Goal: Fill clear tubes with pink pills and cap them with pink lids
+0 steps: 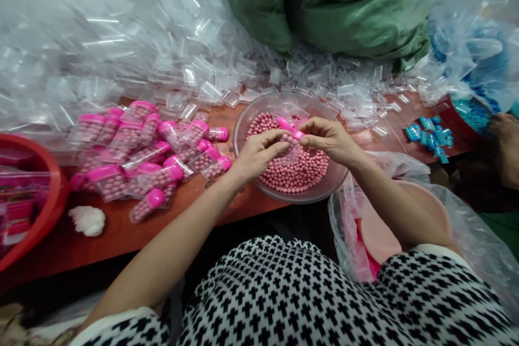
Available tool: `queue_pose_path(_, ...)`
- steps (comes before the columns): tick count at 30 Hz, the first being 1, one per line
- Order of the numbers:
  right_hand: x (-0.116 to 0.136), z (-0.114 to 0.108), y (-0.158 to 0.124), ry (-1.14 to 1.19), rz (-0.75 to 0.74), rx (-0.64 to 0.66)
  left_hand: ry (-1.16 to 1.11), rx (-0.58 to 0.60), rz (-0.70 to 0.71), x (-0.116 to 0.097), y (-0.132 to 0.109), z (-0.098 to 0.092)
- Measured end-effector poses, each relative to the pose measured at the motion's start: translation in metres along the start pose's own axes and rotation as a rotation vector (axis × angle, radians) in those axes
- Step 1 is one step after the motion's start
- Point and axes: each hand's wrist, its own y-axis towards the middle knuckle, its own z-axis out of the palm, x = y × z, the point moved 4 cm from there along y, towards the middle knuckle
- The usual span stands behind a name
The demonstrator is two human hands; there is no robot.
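Observation:
My left hand (pixel 258 154) pinches a small clear plastic container (pixel 290 146) filled with pink beads. At its top end, the fingers of my right hand (pixel 331 140) are closed on a bright pink cap (pixel 299 134); I cannot tell whether it is fully seated. Both hands are above a clear round bowl (pixel 240 143) with loose pink beads (pixel 294 178) in it. Another bright pink piece (pixel 284 123) shows just beyond my fingers, partly hidden. Left of the bowl lies a heap of bead-filled containers with pink caps (pixel 140 175).
Many empty clear containers (pixel 211 89) cover the table's back, below a green cloth bundle (pixel 357 5). A red basin (pixel 57 194) holds pink items at left, near a white wad (pixel 88 220). Blue containers (pixel 432 135) lie at right by another person's hand (pixel 506 146). Plastic bags (pixel 466 216) hang nearby.

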Motion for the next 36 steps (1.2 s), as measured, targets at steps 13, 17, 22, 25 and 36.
queue_pose_path(13, 0.011, -0.002, -0.002, 0.073, -0.208, -0.105, 0.14, -0.011, 0.106, -0.001, -0.002, 0.002)
queue_pose_path(17, 0.006, 0.008, 0.002, -0.038, -0.157, -0.008, 0.265, -0.06, 0.125, -0.004, -0.006, 0.0)
queue_pose_path(22, 0.011, 0.004, -0.002, -0.234, -0.153, -0.013, 0.332, -0.1, 0.148, -0.006, -0.008, -0.001)
queue_pose_path(25, 0.017, 0.005, -0.007, -0.409, -0.223, -0.043, 0.371, -0.11, 0.161, -0.008, -0.011, 0.001)
queue_pose_path(36, 0.019, 0.005, -0.001, -0.887, -0.476, 0.179, 0.457, -0.075, 0.192, -0.006, -0.009, -0.001)
